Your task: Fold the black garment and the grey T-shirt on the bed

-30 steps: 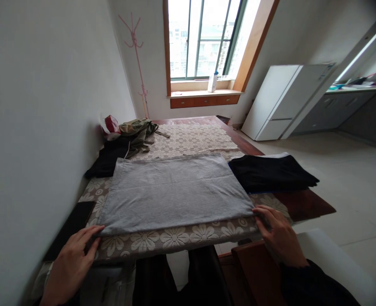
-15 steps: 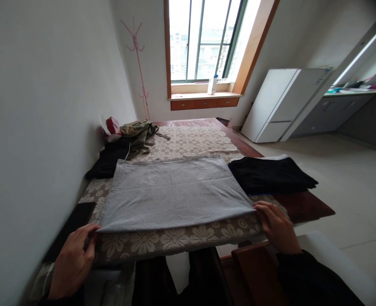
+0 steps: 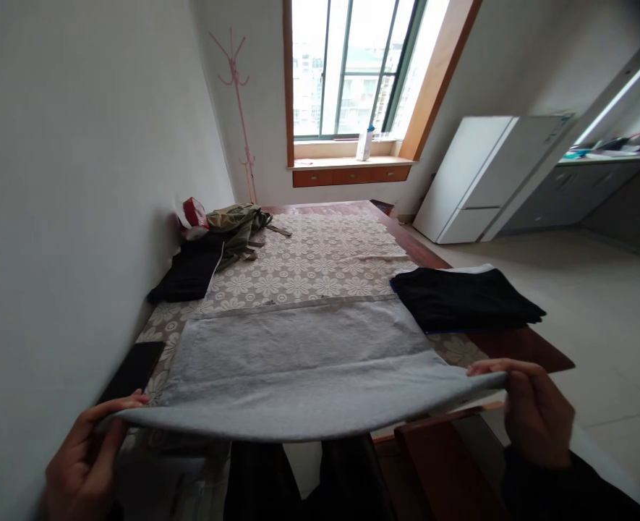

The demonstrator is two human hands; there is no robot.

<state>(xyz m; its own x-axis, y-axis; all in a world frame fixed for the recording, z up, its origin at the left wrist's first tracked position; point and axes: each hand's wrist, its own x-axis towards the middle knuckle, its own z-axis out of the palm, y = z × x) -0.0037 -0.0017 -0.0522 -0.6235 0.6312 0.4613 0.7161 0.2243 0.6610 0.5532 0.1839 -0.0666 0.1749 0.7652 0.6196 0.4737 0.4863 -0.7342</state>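
A grey piece of folded cloth [image 3: 303, 362], its garment kind unclear, stretches between my two hands. My left hand [image 3: 89, 452] pinches its near left corner, low beside the wall. The near right corner is gripped between the fingers and thumb of my right hand [image 3: 539, 412]. The near edge is lifted and sags in the middle over the table's front edge. Its far part lies flat on the flower-patterned tablecloth [image 3: 309, 253].
Right of the grey cloth lies a stack of folded black clothes [image 3: 466, 300]. On the left are a black garment [image 3: 186, 271], an olive-green bag [image 3: 238, 224] and a flat black object [image 3: 135, 369]. A brown wooden chair [image 3: 444, 463] stands at the table's near side.
Both hands have drawn the grey cloth toward me and moved farther apart. Its near edge has risen off the table, and its far edge has slid nearer.
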